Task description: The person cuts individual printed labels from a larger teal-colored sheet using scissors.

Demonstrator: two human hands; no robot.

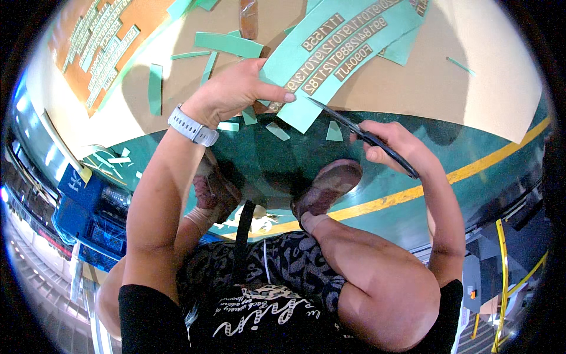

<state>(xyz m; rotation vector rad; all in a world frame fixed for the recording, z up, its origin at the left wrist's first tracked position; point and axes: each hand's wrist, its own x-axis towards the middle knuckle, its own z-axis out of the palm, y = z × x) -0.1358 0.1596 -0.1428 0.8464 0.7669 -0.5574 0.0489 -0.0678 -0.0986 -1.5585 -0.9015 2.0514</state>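
My left hand [236, 88] pinches the near end of a light green sheet [302, 115] between thumb and fingers. Rows of raised letters and digits, gold-brown on top, run along the sheet. In my right hand [392, 141] is a pair of black scissors [371, 139], seen almost edge-on. Their pointed tip meets the sheet's near edge, just right of my left thumb. Whether the blades are apart cannot be made out. The sheet slants away to the upper right over a brown board [471, 76].
Green offcuts [229, 44] and strips [155, 88] lie on the board around my left hand. At the far left is an orange-brown panel [106, 47] with similar characters. Scraps litter the green floor [407, 162], which has a yellow line [377, 205]. A blue bin [88, 218] stands left.
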